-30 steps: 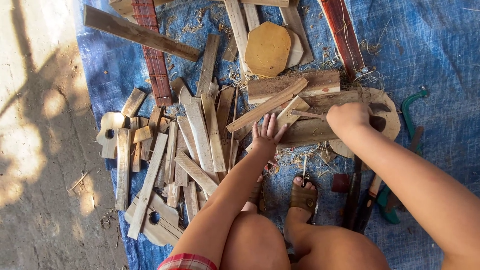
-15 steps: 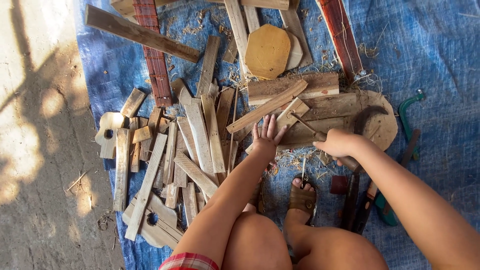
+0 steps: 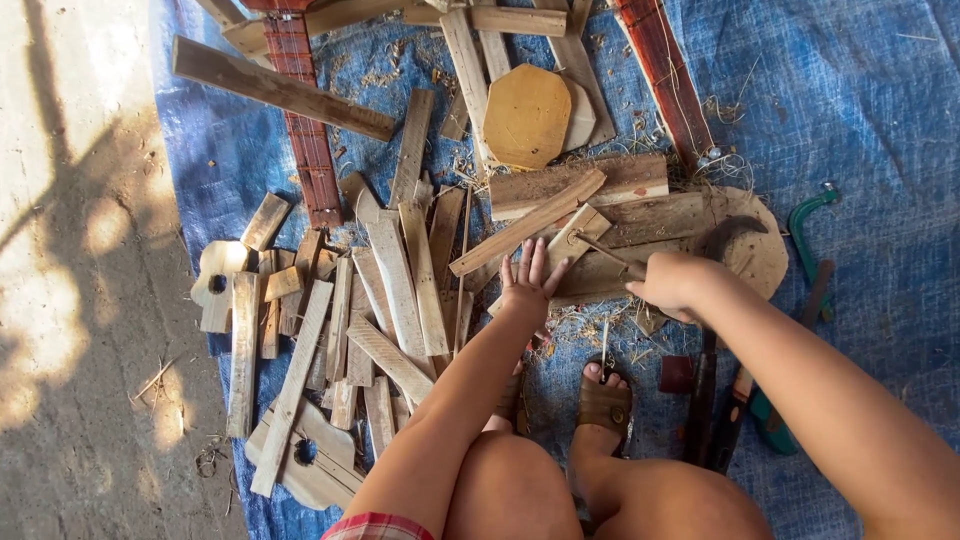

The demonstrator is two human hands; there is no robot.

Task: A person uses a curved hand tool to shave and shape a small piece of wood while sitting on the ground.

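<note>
My left hand lies flat with spread fingers on a pile of wood offcuts, touching a long diagonal slat. To its right my right hand is closed around the end of a thin rod, which slants up-left over a small square block. Both hands rest over a wide rounded board with a dark curved shape on it. The rod's gripped end is hidden in my fist.
A blue tarp lies under everything, with bare concrete to the left. An octagonal wooden plate, a fretted reddish neck, a green curved tool and dark hand tools lie around. My sandalled foot sits below the hands.
My right hand has come down and toward me from the rounded board and closed on the thin rod. My left hand has stayed flat on the wood.
</note>
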